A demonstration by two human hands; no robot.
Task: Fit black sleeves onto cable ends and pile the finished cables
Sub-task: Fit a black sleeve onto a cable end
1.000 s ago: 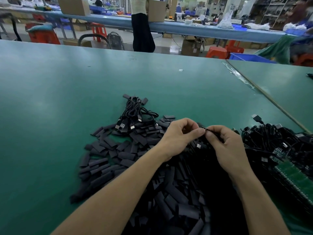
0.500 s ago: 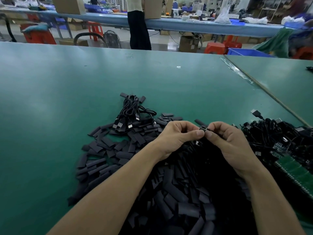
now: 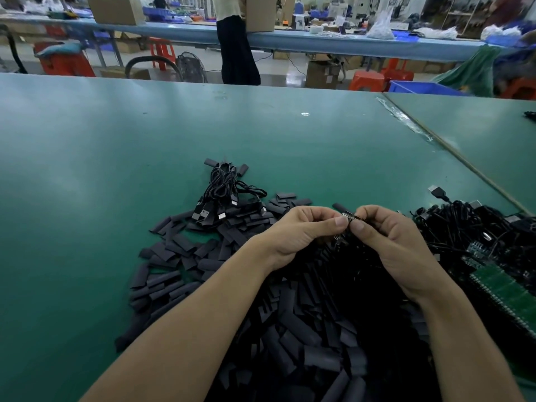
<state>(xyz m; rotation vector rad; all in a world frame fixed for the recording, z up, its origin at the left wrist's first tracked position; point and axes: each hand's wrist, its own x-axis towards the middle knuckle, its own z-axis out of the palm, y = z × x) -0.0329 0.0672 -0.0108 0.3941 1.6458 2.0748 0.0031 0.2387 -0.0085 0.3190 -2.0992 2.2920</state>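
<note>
The cable end (image 3: 351, 217) is held just above the desk (image 3: 145, 146), a little in from the middle of its near edge. The left hand (image 3: 301, 232) and right hand (image 3: 390, 242) both pinch it between curled thumb and forefinger, thumbs nearly touching. Below them a heap of black sleeves (image 3: 261, 314) spreads to the near edge. A bundle of cables (image 3: 223, 192) lies at the heap's far side. A tangle of cables (image 3: 478, 236) and green circuit boards (image 3: 499, 288) lie by the right edge.

Sleeves (image 3: 174, 248) & cables (image 3: 223, 184) are seen in black, table (image 3: 116, 140) in teal-green. Boards (image 3: 499, 285) are coloured green; bg stools (image 3: 367, 79) orange-red, bin (image 3: 420, 87) blue.
</note>
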